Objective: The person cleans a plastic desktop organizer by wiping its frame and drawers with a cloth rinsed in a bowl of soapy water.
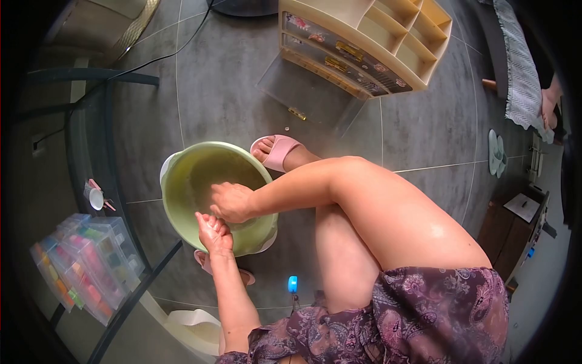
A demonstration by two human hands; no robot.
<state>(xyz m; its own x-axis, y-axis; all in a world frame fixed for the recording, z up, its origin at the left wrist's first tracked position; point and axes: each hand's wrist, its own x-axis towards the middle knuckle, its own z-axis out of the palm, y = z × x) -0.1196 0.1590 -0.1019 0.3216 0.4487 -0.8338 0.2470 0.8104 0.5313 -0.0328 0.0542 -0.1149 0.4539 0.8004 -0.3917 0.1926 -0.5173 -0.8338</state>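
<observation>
A pale green basin (171, 197) with white side handles stands on the floor in front of me. Over its near side is my left hand (216, 233), palm turned up and fingers curled closed. Whatever those fingers hold, if anything, is hidden. My right hand (233, 202) is just beyond it, inside the basin's outline, back upward and fingers bent down. Motion smears those fingers, so their grip is unclear. Both hands look wet and lie very close together; whether they touch is hard to see. The basin's bottom is dim and blurred.
A cream drawer organizer (388, 51) stands ahead with its clear drawer (312, 100) pulled out. Left, a dark metal rack (109, 139) holds clear cases (91, 264) of colourful pieces. My pink slippers (280, 153) flank the basin. A bare foot (550, 109) shows far right.
</observation>
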